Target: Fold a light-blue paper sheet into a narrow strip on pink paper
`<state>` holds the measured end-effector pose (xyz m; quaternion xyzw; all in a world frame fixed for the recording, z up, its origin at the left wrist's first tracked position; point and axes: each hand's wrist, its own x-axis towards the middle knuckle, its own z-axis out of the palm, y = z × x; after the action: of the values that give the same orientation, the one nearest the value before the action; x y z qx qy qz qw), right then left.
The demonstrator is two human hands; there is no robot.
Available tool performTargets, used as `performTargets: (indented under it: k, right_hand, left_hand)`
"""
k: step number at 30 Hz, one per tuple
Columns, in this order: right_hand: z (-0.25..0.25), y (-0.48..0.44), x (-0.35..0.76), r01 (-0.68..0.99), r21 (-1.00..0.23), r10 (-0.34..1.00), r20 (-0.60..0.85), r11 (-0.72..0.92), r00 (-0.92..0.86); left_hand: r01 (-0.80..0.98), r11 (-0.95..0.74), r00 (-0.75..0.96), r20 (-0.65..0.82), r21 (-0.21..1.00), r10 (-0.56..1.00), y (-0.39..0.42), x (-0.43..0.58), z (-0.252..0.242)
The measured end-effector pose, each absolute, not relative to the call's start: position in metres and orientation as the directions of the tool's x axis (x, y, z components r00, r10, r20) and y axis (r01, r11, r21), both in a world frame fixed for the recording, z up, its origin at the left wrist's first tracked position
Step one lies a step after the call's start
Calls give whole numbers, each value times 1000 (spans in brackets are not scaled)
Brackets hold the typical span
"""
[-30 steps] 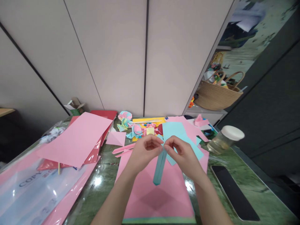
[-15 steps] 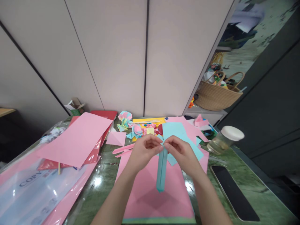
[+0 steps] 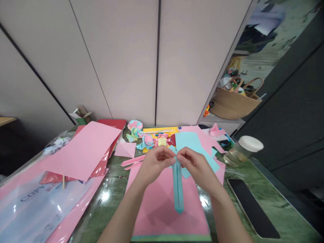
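Note:
A folded light-blue paper strip [image 3: 178, 189] hangs down from my fingertips, a crease running along its length and its lower end pointed. My left hand [image 3: 158, 162] pinches the strip's top from the left. From the other side, my right hand [image 3: 193, 165] pinches the same top end, the two sets of fingertips almost touching. The very tip is hidden by my fingers. Beneath lies a stack of pink paper [image 3: 157, 216] on the green marbled table [image 3: 268, 192]. Behind my right hand are light-blue sheets [image 3: 188, 140].
On the right are a phone [image 3: 253, 207] and a white-lidded jar [image 3: 243, 152]. Crumpled paper shapes [image 3: 146, 141] and small pink balls [image 3: 164, 135] lie at the back. A large pink sheet [image 3: 86, 148] and a plastic paper pack [image 3: 43, 206] cover the left. A woven basket [image 3: 235, 103] stands on a shelf.
The lower end of the blue strip has swung right and slightly toward me. Both hands keep their pinch at its top, almost in the same place.

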<state>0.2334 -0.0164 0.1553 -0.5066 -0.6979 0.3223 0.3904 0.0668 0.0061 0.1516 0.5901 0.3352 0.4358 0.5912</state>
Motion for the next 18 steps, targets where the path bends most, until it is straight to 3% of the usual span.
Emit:
performTargets:
  k: [9,18]
  right_hand:
    - [155,-16,231,447,-860,967,181,245,-182]
    - [155,-17,231,482,-838,963,183,257,-197]
  left_hand:
    - [-181,-89,248,133,979,959,9,70,146]
    - [-129,-112,281,145,985,949,8,70,147]
